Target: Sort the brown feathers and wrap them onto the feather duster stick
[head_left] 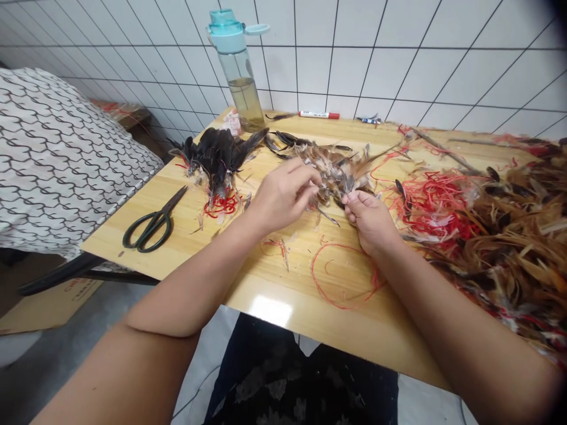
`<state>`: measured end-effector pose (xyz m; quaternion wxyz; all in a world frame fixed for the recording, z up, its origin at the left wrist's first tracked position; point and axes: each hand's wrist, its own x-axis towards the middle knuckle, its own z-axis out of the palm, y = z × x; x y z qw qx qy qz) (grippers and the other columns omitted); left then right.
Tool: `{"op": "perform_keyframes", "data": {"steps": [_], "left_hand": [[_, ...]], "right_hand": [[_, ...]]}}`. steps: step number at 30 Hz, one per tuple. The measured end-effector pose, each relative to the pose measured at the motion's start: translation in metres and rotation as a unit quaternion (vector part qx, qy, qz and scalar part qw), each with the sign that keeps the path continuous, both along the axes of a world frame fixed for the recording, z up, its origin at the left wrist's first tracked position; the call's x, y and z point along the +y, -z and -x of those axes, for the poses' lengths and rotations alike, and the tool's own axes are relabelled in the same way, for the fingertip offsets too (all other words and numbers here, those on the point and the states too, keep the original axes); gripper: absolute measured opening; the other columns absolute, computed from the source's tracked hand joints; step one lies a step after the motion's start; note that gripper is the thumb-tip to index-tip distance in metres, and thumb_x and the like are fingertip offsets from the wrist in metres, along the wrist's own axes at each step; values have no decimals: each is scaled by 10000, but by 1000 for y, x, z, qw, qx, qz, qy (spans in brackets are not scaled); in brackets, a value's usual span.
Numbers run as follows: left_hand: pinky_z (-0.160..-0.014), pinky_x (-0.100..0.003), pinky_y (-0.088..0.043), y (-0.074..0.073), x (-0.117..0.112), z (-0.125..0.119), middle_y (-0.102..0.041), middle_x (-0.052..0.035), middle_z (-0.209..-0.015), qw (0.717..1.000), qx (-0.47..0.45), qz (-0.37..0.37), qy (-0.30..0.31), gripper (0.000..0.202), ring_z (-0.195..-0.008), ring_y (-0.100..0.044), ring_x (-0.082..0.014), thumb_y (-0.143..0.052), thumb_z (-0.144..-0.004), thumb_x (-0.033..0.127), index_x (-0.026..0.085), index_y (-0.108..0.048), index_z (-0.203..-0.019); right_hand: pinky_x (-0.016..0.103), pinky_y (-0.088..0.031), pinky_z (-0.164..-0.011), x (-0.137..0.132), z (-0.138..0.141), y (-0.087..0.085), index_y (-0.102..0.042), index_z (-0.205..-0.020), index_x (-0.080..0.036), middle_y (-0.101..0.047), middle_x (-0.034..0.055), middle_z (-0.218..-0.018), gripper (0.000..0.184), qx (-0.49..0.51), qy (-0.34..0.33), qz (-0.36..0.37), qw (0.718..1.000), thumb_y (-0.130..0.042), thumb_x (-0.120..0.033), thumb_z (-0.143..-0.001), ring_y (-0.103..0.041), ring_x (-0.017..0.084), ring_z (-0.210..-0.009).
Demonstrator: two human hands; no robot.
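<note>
My right hand (371,219) is closed, thumb against fingers, on the base of a small bunch of brown feathers (358,171) that fans up from its grip. Just left of it, at the near edge of the loose brown and white feather pile (330,154), my left hand (286,195) has its fingers curled in a pinch. Whatever may lie between those fingertips is hidden. A loop of red string (313,265) lies on the table below my right hand. Black feathers (217,153) sit bunched at the left, with red string (221,204) at their near end.
Black-handled scissors (155,224) lie on the wooden table (301,319) at left. A water bottle (241,77) stands at the back, near a red marker (319,115). Tangled red string (436,198) and a large heap of brown feathers (522,224) cover the right side.
</note>
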<state>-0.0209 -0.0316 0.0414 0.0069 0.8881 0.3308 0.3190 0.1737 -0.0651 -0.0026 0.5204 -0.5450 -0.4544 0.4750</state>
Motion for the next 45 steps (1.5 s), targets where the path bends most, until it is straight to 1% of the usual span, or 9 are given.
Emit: {"op": "perform_keyframes", "data": {"steps": [5,9,13,16,22,27,32,39,45], "left_hand": [[-778,-288,-464,16,-3,-11,-635,-49,-910,989,57,105,85,167,-847,-587,-162,-563,-856,134,169,-674,-975],[-865,-335,-444,36,0,-25,-629,-65,-941,989,96,81,83,137,-918,-552,-195,-582,-880,174,175,-692,-962],[-830,-357,-418,45,0,-34,-608,-87,-912,987,150,21,46,163,-910,-502,-226,-509,-912,156,156,-670,-884],[-830,-361,-400,41,-2,-32,-602,-94,-931,988,149,-7,39,159,-921,-485,-236,-476,-906,121,150,-628,-871],[-762,-349,-370,22,-7,-23,-629,-68,-875,991,134,20,18,114,-862,-532,-222,-466,-918,131,161,-577,-919],[-744,-362,-352,20,-9,-23,-639,-86,-877,985,167,-35,14,169,-852,-541,-236,-440,-965,202,156,-597,-924],[-728,-371,-348,19,-10,-23,-645,-100,-882,974,204,-94,19,222,-844,-538,-244,-413,-991,226,149,-618,-956],[-774,-376,-372,13,-12,-21,-638,-103,-891,970,212,-114,24,243,-878,-541,-236,-401,-990,199,147,-634,-943],[-786,-379,-397,13,-12,-23,-623,-98,-887,981,167,-90,45,232,-894,-532,-233,-414,-989,230,162,-627,-924]], "right_hand": [[236,-249,-483,1,-1,4,-508,-720,-217,-403,-41,-584,347,-7,13,-21,1000,-604,-543,-790,-299,90,-502],[237,-287,-502,1,0,8,-520,-703,-208,-415,-43,-586,337,-10,22,-34,999,-599,-512,-824,-335,91,-514],[239,-301,-522,2,1,11,-532,-700,-204,-420,-43,-587,347,-34,23,-53,998,-594,-516,-838,-360,98,-530],[245,-294,-535,1,1,12,-543,-685,-201,-424,-40,-578,322,-74,39,-55,995,-577,-477,-847,-365,105,-542],[267,-277,-545,-2,1,8,-635,-684,-185,-429,-42,-508,226,-189,44,-31,980,-537,-313,-843,-362,115,-509],[274,-313,-572,-5,1,6,-680,-669,-174,-562,-10,-550,223,-248,3,-45,968,-561,-294,-815,-437,130,-542],[268,-325,-577,-6,2,7,-715,-709,-163,-602,7,-598,248,-221,-33,-37,974,-567,-333,-810,-454,130,-574],[263,-289,-549,-5,0,5,-627,-625,-166,-479,-27,-537,354,-179,-71,-28,981,-635,-491,-765,-378,103,-545],[264,-317,-583,-5,-1,2,-603,-620,-176,-498,-28,-563,274,-148,-117,-20,982,-681,-418,-721,-411,108,-578]]}}
